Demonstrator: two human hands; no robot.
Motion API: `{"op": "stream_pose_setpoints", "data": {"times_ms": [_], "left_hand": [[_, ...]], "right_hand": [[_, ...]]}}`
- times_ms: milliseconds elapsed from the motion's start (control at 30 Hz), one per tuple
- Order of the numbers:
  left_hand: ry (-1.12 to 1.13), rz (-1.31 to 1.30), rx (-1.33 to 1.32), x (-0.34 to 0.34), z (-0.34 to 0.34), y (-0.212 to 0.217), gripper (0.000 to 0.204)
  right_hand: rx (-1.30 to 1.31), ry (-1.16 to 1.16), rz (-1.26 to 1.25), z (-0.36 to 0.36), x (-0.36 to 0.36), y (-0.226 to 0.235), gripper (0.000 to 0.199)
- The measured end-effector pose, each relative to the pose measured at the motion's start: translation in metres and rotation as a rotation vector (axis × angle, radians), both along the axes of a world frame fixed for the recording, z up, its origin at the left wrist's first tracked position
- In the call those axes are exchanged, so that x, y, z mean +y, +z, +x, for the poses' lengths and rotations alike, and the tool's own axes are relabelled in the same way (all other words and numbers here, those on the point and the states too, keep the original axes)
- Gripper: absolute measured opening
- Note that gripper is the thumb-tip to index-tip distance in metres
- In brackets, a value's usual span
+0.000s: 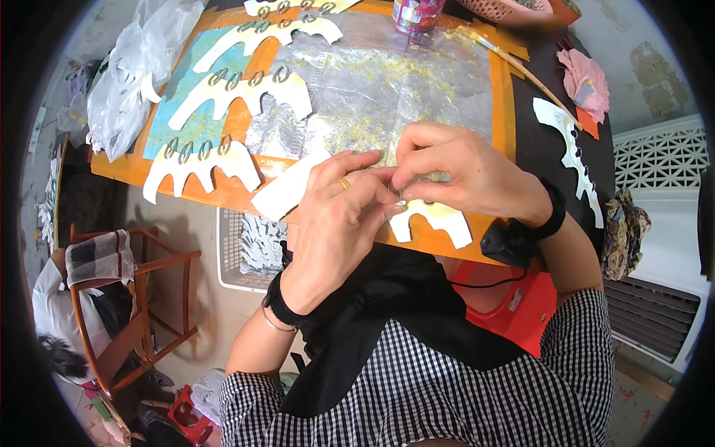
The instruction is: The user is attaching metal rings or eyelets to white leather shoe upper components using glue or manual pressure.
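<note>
My left hand and my right hand meet at the table's near edge, their fingertips almost touching. Thumb and fingers of the left are pinched at a small whitish bit; what it is, I cannot make out. The right hand's fingers are pinched too, and whatever they hold is hidden. Just below the fingertips lies a white and yellow scalloped piece, partly covered by the hands. A white strip sticks out beside the left hand. Similar scalloped pieces with dark oval rings, such as this one, lie to the left.
A sheet-covered work surface is edged with orange tape. Toward the back are a purple can, a brush and a pink basket. A plastic bag, wooden chair and white crate are leftward; a black device sits right.
</note>
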State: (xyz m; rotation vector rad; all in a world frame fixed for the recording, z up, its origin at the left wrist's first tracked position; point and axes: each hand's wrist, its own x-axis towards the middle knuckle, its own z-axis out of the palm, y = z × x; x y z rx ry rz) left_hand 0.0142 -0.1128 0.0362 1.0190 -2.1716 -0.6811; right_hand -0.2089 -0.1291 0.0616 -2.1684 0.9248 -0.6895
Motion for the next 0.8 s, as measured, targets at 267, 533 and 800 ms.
{"op": "stream_pose_setpoints", "data": {"times_ms": [267,533,800], "left_hand": [[0.032,0.046,0.024,0.0,-0.001,0.001,0.016],[0.027,0.047,0.047,-0.001,-0.001,-0.002,0.016],[0.018,0.03,0.063,-0.001,0.0,0.001,0.014]], "right_hand": [[0.031,-0.01,0.039,0.0,-0.002,0.004,0.009],[-0.038,0.095,-0.251,-0.003,-0.006,-0.002,0.012],[-0.078,0.175,-0.217,-0.002,-0.006,-0.012,0.017]]}}
